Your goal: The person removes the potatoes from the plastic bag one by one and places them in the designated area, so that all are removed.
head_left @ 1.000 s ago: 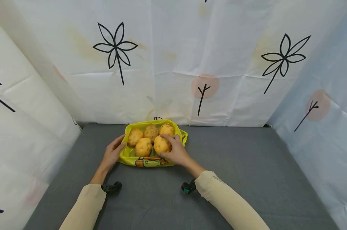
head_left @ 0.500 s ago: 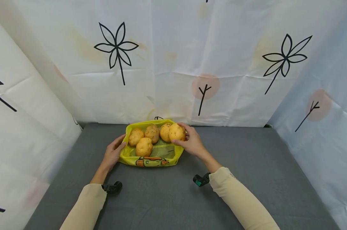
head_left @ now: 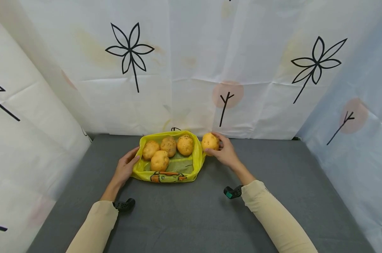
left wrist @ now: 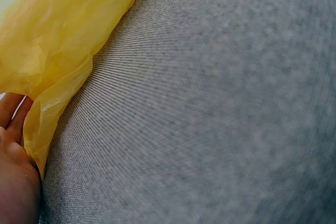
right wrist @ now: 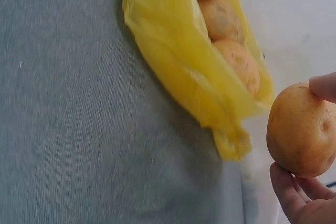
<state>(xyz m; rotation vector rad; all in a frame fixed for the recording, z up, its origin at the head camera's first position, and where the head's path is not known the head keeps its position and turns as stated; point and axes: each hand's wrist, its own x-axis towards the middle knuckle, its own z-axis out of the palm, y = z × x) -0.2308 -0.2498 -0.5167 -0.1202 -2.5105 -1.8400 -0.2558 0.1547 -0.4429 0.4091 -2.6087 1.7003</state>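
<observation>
Right hand (head_left: pixel 227 153) grips 1 potato (head_left: pixel 209 142) thumb-to-fingers, right of frame centre, just beside the yellow bag (head_left: pixel 198 161). 4 other potatoes (head_left: pixel 168 146) in bag. Left hand (head_left: pixel 124 168) touches bag's left side, probably steadying it; can't tell if it's pinching plastic.

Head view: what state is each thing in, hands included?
Yellow bag: open at the top, partly filled.
Four potatoes: unpeeled, lying in the bag.
Held potato: unpeeled, outside the bag.
Right hand: gripping the held potato.
Left hand: touching the bag's left side.
Backdrop: hanging, creased.
</observation>
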